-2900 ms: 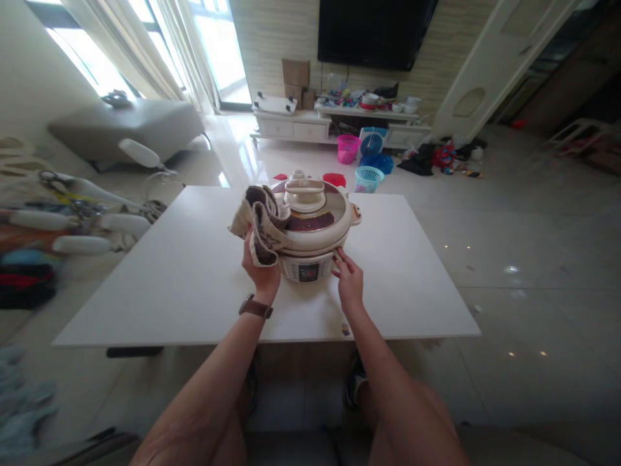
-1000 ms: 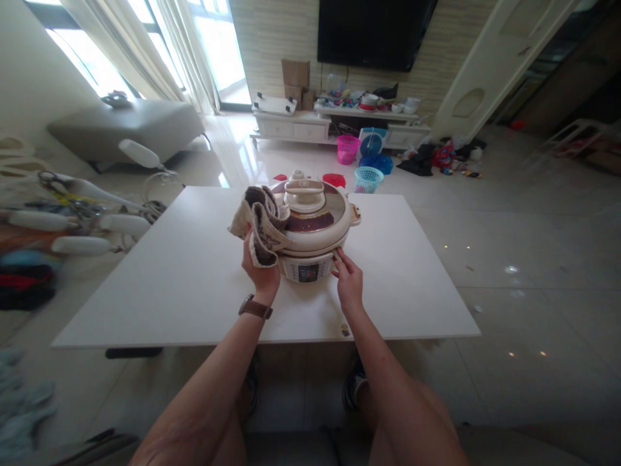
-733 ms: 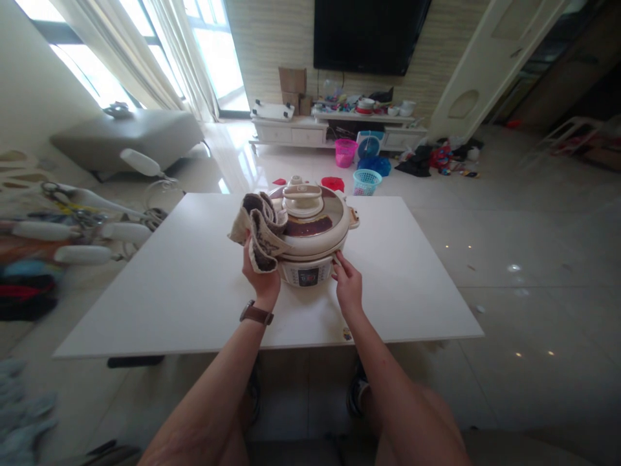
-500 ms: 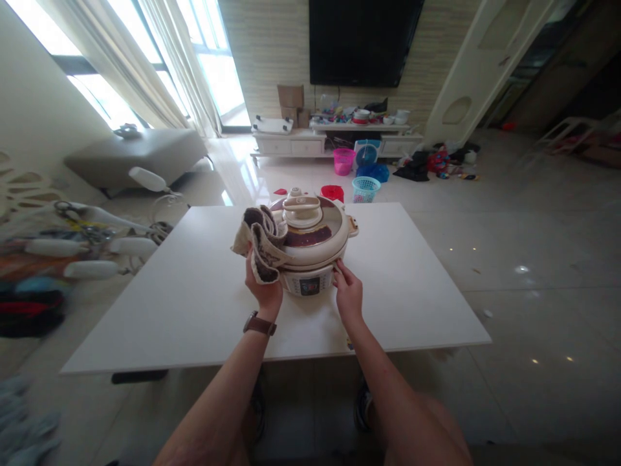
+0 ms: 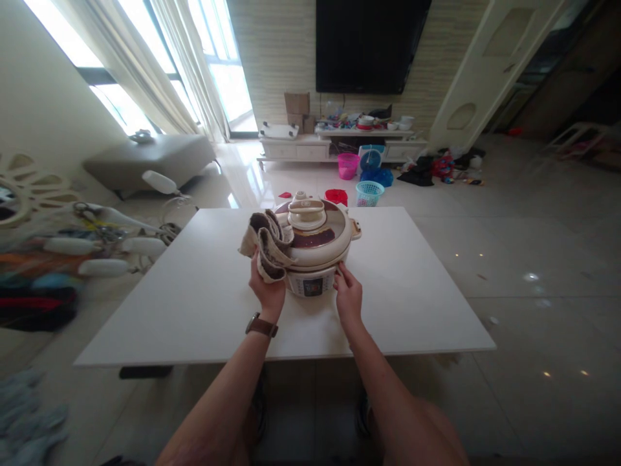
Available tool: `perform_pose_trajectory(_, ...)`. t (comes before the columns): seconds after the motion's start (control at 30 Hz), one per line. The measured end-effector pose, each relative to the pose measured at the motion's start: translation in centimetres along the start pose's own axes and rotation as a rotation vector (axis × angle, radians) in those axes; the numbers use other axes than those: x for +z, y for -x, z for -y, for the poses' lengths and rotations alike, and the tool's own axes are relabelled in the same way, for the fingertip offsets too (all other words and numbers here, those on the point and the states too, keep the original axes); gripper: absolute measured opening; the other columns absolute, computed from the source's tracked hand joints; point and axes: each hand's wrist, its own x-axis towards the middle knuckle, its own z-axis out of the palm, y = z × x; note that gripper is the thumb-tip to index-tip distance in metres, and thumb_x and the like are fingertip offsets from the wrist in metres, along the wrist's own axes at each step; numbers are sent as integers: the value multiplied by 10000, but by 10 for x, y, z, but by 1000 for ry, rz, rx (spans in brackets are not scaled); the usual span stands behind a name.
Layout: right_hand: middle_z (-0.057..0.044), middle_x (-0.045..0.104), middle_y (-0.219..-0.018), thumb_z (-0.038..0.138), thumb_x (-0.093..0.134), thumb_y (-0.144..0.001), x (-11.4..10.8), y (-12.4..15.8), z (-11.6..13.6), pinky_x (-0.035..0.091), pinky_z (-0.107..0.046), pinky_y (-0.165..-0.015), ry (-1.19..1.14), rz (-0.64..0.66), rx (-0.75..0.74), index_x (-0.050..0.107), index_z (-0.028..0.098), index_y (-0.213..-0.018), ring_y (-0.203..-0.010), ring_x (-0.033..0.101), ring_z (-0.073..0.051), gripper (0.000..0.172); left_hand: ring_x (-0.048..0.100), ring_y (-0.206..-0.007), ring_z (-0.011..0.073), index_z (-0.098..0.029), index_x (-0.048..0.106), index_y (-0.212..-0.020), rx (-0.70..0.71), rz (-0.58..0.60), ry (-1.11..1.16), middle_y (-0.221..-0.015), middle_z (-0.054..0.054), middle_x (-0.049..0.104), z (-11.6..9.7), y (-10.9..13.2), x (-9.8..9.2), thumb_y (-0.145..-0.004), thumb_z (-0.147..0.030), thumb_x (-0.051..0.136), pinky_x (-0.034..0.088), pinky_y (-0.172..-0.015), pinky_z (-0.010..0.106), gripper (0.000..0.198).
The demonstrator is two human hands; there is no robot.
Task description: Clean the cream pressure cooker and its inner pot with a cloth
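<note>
A cream electric cooker (image 5: 317,249) with a round lid knob stands in the middle of a white table (image 5: 194,304). My left hand (image 5: 266,291), with a brown watch on the wrist, is closed around a crumpled beige and brown cloth (image 5: 268,243) pressed against the cooker's left side. My right hand (image 5: 347,294) rests against the cooker's lower right front, fingers touching its base beside the control panel.
On the left, a rack holds white handles and coloured clutter (image 5: 87,243). Beyond the table are pink (image 5: 347,165) and blue baskets (image 5: 369,192), a low TV cabinet (image 5: 310,145) and a grey sofa (image 5: 145,162). My knees show below the table edge.
My head has tilted up and shifted, so the table and cooker sit lower and smaller in view. Both hands keep the same hold on cloth and cooker.
</note>
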Motion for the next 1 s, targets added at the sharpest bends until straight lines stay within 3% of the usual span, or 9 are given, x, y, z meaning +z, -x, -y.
perform_pose_trajectory(0.13, -65, 702, -1441, 352, 655, -834, 3, 3, -1, 549, -501, -1144, -18, -5, 18, 781, 231, -1282, -1340, 672, -293, 481, 740, -1124, 293, -153, 627, -1372, -135, 13, 48, -1254, 147, 759, 3, 20, -5, -693, -247, 811, 586, -1029, 445, 709)
perform_pose_trajectory(0.27, -85, 678, -1470, 350, 662, -831, 2, 3, -3, 541, -524, -1149, -27, 3, 20, 775, 213, -1288, -1346, 667, -306, 491, 749, -1042, 285, -145, 688, -1194, -277, 24, 67, -1159, 155, 780, 1, 50, -12, -753, -250, 760, 588, -1005, 463, 460)
perform_pose_trajectory(0.37, -94, 667, -1487, 360, 667, -838, 0, 2, -5, 547, -521, -1141, -23, 19, 13, 772, 214, -1291, -1367, 653, -308, 488, 755, -1037, 274, -165, 693, -1167, -325, 81, 65, -1151, 151, 788, 2, 60, -18, -801, -258, 735, 593, -996, 445, 379)
perform_pose_trajectory(0.53, -119, 707, -1431, 376, 658, -862, 0, 3, -3, 536, -494, -1143, 31, -7, -45, 773, 188, -1286, -1342, 669, -302, 478, 759, -1060, 265, -164, 689, -1131, -329, 113, 124, -1165, 149, 787, 17, 42, -14, -780, -260, 760, 599, -997, 422, 371)
perform_pose_trajectory(0.73, -119, 765, -1331, 383, 627, -866, 7, 5, -1, 520, -479, -1143, 76, -91, -91, 783, 179, -1256, -1300, 686, -292, 467, 716, -1198, 245, -199, 652, -1248, -433, 25, 164, -1300, 113, 745, 34, 18, 8, -753, -209, 758, 526, -1128, 438, 506)
perform_pose_trajectory(0.9, -121, 758, -1342, 408, 642, -847, 6, 1, -9, 564, -486, -1072, 37, -88, -52, 783, 191, -1241, -1268, 696, -305, 472, 748, -1077, 312, -170, 741, -1063, -587, 28, 51, -1130, 135, 797, 40, 14, 13, -759, -249, 726, 577, -1010, 468, 314)
perform_pose_trajectory(1.0, -107, 753, -1357, 398, 651, -839, 3, -1, -13, 581, -475, -1048, 12, -65, -47, 784, 211, -1229, -1272, 692, -299, 453, 755, -987, 312, -160, 754, -978, -606, 7, 9, -1037, 140, 806, 41, 22, 8, -750, -259, 705, 593, -934, 450, 254)
